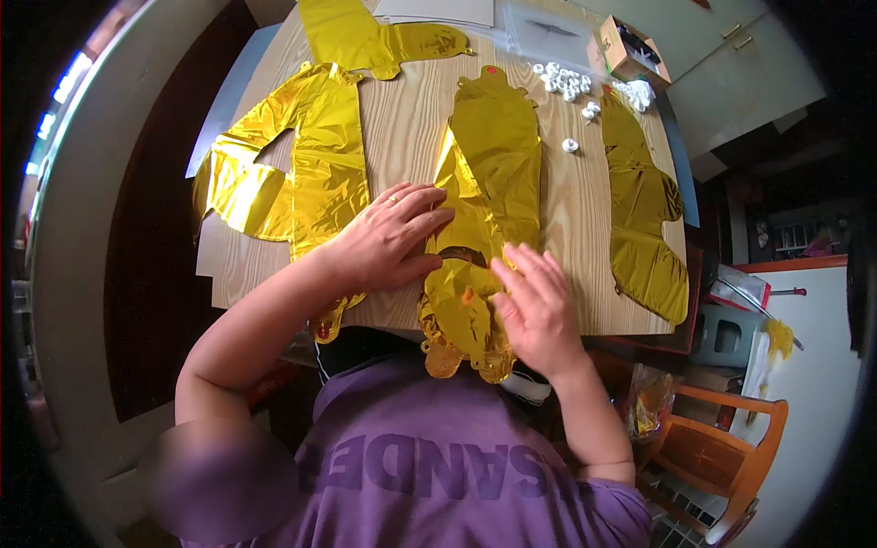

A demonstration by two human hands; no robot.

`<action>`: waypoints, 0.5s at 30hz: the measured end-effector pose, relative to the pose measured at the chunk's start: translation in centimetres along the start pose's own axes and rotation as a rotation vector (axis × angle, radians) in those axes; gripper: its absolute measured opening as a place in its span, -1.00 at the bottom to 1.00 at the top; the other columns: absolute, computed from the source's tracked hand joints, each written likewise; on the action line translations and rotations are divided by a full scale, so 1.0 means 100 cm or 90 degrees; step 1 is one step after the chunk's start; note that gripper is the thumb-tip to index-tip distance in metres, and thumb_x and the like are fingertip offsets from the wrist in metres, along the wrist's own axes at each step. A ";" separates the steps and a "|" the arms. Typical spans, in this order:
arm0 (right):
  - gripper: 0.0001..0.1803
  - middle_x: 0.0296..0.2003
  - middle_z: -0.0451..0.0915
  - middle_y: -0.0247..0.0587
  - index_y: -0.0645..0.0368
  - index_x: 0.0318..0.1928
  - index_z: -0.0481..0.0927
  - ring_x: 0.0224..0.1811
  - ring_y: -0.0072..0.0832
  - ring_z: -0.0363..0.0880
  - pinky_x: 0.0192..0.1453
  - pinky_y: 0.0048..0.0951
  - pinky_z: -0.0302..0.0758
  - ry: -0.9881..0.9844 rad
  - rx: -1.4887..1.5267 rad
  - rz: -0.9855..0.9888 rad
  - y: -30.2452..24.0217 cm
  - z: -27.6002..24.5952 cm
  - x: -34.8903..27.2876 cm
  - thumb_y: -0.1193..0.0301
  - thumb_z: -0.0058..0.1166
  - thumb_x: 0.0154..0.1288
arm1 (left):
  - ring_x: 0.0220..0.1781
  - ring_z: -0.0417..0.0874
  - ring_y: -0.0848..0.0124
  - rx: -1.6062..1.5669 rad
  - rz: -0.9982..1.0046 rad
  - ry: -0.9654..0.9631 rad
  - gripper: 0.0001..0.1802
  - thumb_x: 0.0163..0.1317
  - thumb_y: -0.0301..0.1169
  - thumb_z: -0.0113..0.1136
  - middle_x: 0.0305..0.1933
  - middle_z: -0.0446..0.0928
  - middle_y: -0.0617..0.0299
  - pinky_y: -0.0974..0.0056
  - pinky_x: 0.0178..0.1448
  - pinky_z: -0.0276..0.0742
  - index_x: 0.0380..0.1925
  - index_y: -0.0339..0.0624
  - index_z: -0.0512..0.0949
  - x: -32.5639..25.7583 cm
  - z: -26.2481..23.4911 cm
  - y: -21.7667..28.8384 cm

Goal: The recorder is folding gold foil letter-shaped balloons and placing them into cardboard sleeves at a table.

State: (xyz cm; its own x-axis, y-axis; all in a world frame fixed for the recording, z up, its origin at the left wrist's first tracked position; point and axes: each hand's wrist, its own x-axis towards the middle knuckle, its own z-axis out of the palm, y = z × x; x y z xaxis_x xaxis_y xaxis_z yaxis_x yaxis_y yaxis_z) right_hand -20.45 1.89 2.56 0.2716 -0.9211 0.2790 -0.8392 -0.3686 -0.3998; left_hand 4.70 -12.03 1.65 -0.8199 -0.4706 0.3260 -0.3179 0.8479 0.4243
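Head view: L hand [397, 230], fingers loosely spread, is resting on gold foil balloon [498, 155] at table's [575, 219] near edge; R hand [541, 306], loosely open, is working alongside. Laying-out's looking done, work w/ this one seemingly unfinished; other balloons [331, 155] are lying nearby.

Wood-grain table [577, 205]; brown wooden chair [708, 447] — lower right; pale cabinet [772, 78] — upper right

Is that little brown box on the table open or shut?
Open. Nothing covers the top of the box, and dark things show inside, though I can't tell what they are.
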 end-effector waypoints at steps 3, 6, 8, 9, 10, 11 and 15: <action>-0.49 0.35 0.44 0.00 0.15 0.31 0.51 0.42 -0.05 0.37 0.54 0.04 0.18 -0.023 -0.051 0.025 0.016 0.001 0.004 0.22 0.11 0.43 | 0.41 0.40 -0.08 0.001 -0.004 0.000 -0.33 0.14 -0.26 0.42 0.32 0.39 -0.11 -0.04 0.46 0.34 0.24 -0.24 0.46 0.001 0.000 0.003; -0.41 0.42 0.36 -0.02 0.14 0.40 0.41 0.49 -0.08 0.27 0.59 0.04 0.08 -0.068 -0.078 0.023 0.023 0.003 0.003 0.21 0.11 0.44 | 0.38 0.42 -0.09 -0.003 -0.001 0.027 -0.39 0.16 -0.30 0.41 0.30 0.40 -0.12 -0.04 0.42 0.38 0.21 -0.25 0.49 -0.001 0.010 0.001; -0.39 0.44 0.33 -0.03 0.13 0.42 0.38 0.51 -0.09 0.24 0.60 0.04 0.05 -0.085 -0.078 0.022 0.027 0.000 0.003 0.21 0.10 0.44 | 0.37 0.44 -0.09 0.014 -0.018 0.041 -0.42 0.16 -0.32 0.40 0.29 0.40 -0.12 -0.03 0.42 0.40 0.19 -0.24 0.51 0.000 0.018 0.006; -0.39 0.45 0.32 -0.03 0.13 0.42 0.37 0.52 -0.10 0.23 0.60 0.05 0.04 -0.091 -0.067 0.025 0.031 -0.004 0.003 0.21 0.10 0.44 | 0.36 0.44 -0.09 0.022 -0.025 0.047 -0.43 0.16 -0.32 0.40 0.29 0.41 -0.13 -0.03 0.41 0.40 0.18 -0.24 0.51 0.002 0.021 0.011; -0.38 0.45 0.31 -0.03 0.12 0.43 0.36 0.53 -0.10 0.22 0.61 0.05 0.02 -0.097 -0.057 0.028 0.035 -0.006 0.004 0.21 0.10 0.44 | 0.35 0.45 -0.10 0.013 -0.051 0.049 -0.45 0.16 -0.31 0.39 0.28 0.42 -0.12 -0.05 0.41 0.39 0.16 -0.23 0.52 0.004 0.023 0.019; -0.39 0.45 0.31 -0.03 0.12 0.43 0.37 0.53 -0.10 0.21 0.61 0.05 0.02 -0.098 -0.055 0.023 0.038 -0.008 0.005 0.21 0.09 0.45 | 0.35 0.45 -0.10 0.019 -0.056 0.053 -0.45 0.16 -0.30 0.39 0.28 0.42 -0.11 -0.06 0.41 0.39 0.15 -0.23 0.52 0.005 0.021 0.022; -0.41 0.47 0.29 -0.04 0.11 0.42 0.38 0.55 -0.11 0.18 0.62 0.03 0.01 -0.110 -0.074 0.005 0.042 -0.011 0.004 0.23 0.08 0.46 | 0.35 0.44 -0.10 0.027 -0.032 0.080 -0.44 0.17 -0.24 0.40 0.28 0.43 -0.08 -0.11 0.42 0.35 0.15 -0.21 0.53 0.010 0.019 0.024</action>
State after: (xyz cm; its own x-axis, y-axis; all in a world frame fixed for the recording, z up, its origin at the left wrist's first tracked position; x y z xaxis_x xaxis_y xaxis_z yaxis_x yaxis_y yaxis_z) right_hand -24.34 0.09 1.99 0.3327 -0.9356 0.1180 -0.8878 -0.3529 -0.2954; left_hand 2.18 -10.00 1.36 -0.7373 -0.5374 0.4093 -0.3790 0.8306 0.4080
